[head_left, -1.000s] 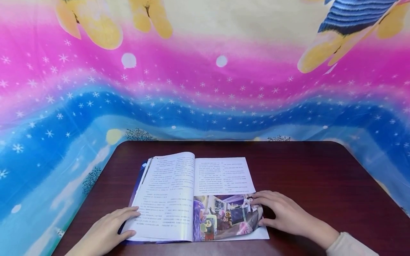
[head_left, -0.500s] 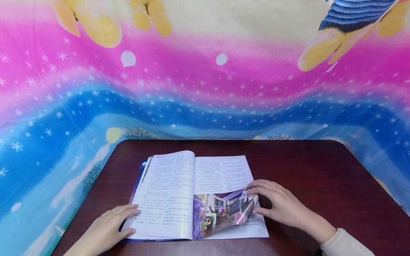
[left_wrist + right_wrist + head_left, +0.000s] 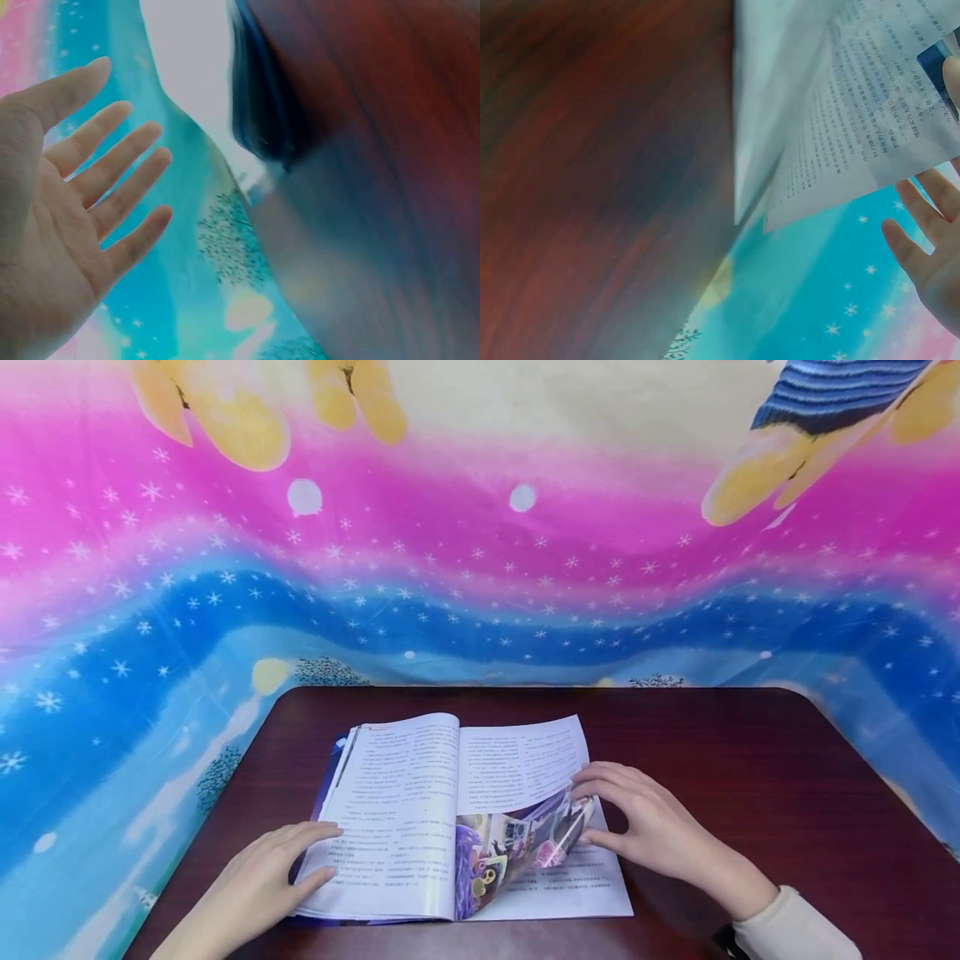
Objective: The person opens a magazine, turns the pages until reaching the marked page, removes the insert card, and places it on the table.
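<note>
An open magazine (image 3: 390, 827) lies on the dark wooden table, its left pages filled with printed text. My right hand (image 3: 652, 827) pinches the outer edge of a right-hand page (image 3: 517, 756), which bends up and bares printed text on the sheet below. That page has text above and a colourful cartoon picture beneath. In the right wrist view the thumb lies on the lifted page (image 3: 862, 112), with other fingers beyond its edge. My left hand (image 3: 251, 881) is at the magazine's left edge, fingers extended. Relaxed, spread fingers of the left hand (image 3: 82, 202) also show in the left wrist view.
The reddish-brown table (image 3: 735, 768) extends beyond the magazine on both sides. A cloth backdrop (image 3: 465, 577) with snowflakes in pink and blue hangs behind and around it. A dark blue cover (image 3: 330, 777) peeks out under the left pages.
My right hand has moved left and slightly up with the page edge, bending the page further and uncovering more of the sheet beneath. My left hand has shifted slightly right and up.
</note>
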